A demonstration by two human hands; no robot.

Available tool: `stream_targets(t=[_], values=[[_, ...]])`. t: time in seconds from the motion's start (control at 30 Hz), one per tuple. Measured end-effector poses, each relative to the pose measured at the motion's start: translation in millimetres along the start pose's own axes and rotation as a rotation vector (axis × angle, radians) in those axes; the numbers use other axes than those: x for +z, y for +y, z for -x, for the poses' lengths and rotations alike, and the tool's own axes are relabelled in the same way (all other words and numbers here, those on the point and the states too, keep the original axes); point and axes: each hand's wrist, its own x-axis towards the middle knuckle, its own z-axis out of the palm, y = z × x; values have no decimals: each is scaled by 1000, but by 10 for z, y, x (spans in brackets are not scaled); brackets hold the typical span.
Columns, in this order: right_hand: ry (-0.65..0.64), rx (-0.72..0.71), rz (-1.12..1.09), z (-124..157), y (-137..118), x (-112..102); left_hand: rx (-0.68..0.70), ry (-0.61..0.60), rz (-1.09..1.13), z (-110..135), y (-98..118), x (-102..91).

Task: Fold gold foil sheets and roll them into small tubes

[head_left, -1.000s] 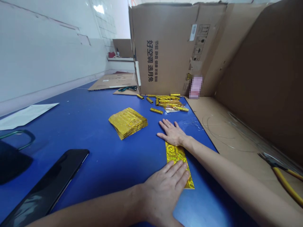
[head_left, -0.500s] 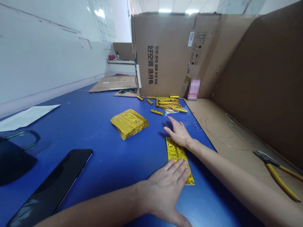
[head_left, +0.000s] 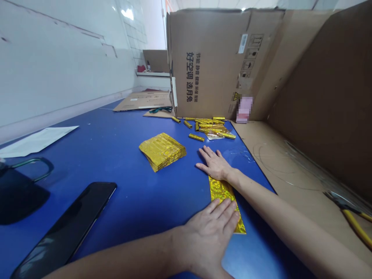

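Observation:
A strip of shiny gold foil paper (head_left: 220,189) lies on the blue tabletop (head_left: 124,217) in front of me. My left hand (head_left: 213,228) rests flat over its near part, fingers stretched out. At the far end of the strip, my right hand (head_left: 215,164) is spread with its palm over the edge and its fingertips beyond it. Left of that hand sits a stack of gold foil sheets (head_left: 162,151). Several small rolled gold foil tubes (head_left: 197,137) are scattered farther back, some on a clear plastic bag.
A black phone (head_left: 66,228) and a dark mug (head_left: 23,193) stand at the left, near a white paper sheet (head_left: 40,140). Large cardboard box panels (head_left: 215,77) rise at the back and right. Yellow-handled pliers (head_left: 356,226) lie on cardboard at the right.
My right hand has lowered and moved slightly left, now lying flat over the far end of the foil strip. My left hand stays on the near part. The view has shifted a little.

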Motion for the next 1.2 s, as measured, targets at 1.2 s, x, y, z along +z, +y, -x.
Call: stream_targets(t=[1.2], values=[[38, -17, -62, 25, 4, 27, 0, 4, -92, 78, 119, 152]])
